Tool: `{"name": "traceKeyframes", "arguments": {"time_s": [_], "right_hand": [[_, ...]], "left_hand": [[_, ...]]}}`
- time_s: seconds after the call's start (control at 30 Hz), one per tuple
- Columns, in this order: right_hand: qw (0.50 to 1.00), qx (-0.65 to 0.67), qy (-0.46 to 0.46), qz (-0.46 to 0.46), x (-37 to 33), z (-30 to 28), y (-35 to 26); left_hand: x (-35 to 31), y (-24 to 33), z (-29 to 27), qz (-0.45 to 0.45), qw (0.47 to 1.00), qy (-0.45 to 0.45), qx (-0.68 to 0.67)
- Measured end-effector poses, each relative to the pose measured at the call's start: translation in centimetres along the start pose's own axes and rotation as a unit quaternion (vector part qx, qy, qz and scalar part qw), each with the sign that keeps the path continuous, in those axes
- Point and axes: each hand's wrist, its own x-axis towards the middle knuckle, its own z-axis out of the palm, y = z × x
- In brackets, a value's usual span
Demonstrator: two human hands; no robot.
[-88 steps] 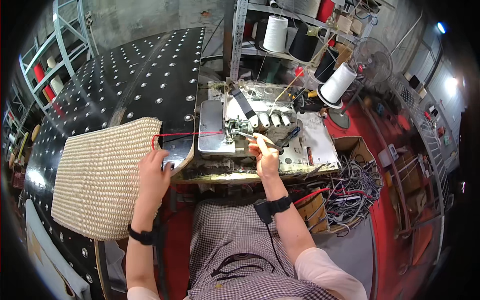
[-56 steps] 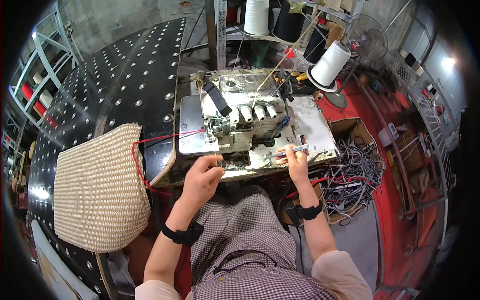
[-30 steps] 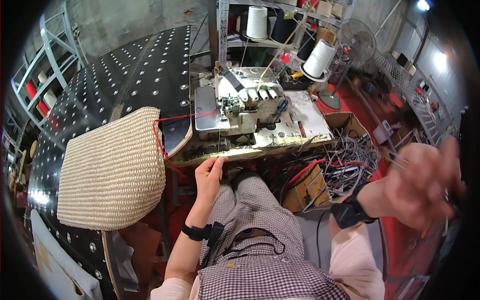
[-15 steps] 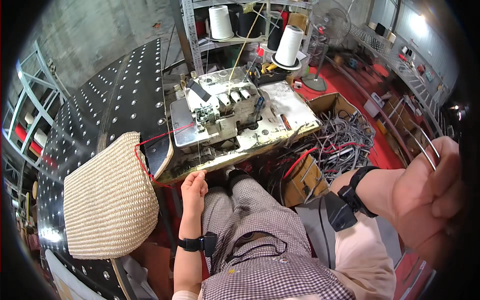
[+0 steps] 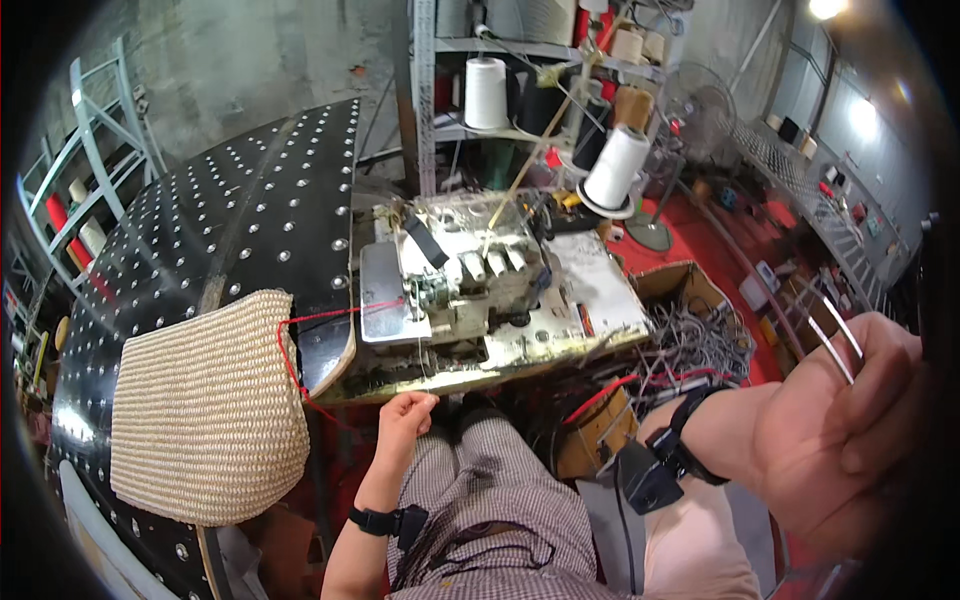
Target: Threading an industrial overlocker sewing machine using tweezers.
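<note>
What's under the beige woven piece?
The beige woven piece appears to rest at least partly on the black studded table, visible past its far and left edges. The tabletop underneath is covered; anything between them cannot be seen.

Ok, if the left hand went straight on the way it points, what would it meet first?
The left hand would probably meet the near edge of the sewing table; relative height is unclear.

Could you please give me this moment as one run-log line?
left hand: pinched shut, before sewing machine | right hand: raised, holding tweezers | red cord: from machine to woven piece's edge | woven piece: on black table
</note>
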Motion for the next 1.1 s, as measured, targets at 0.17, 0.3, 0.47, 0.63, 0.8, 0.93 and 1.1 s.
{"name": "traceKeyframes", "arguments": {"time_s": [0.17,0.3,0.47,0.63,0.8,0.93,1.1], "right_hand": [[0.998,0.042,0.033,0.04,-0.3,1.4,1.7],[0.999,-0.001,-0.022,0.05,-1.3,0.7,3.0],[0.928,0.22,-0.161,0.254,-1.9,-0.2,4.7],[0.791,0.383,-0.27,0.393,-2.9,-0.5,6.2],[0.831,0.362,-0.154,0.394,-5.2,0.4,3.7],[0.817,0.448,-0.154,0.328,-7.5,-3.2,5.1],[0.824,-0.215,-0.062,0.521,-15.8,-4.7,7.8]], "left_hand": [[-0.2,-0.5,-0.7,-0.039,0.999,-0.017,0.034],[0.0,-0.6,0.1,-0.023,0.998,-0.023,0.054],[1.0,-0.8,0.4,-0.019,0.995,-0.033,0.092],[1.2,-2.0,-0.9,-0.029,0.992,-0.028,0.118],[1.3,-2.0,-1.2,-0.047,0.991,-0.027,0.12],[1.5,-1.6,-0.4,-0.05,0.984,-0.006,0.172],[0.4,-0.3,-0.7,0.178,0.903,0.039,0.389]]}}
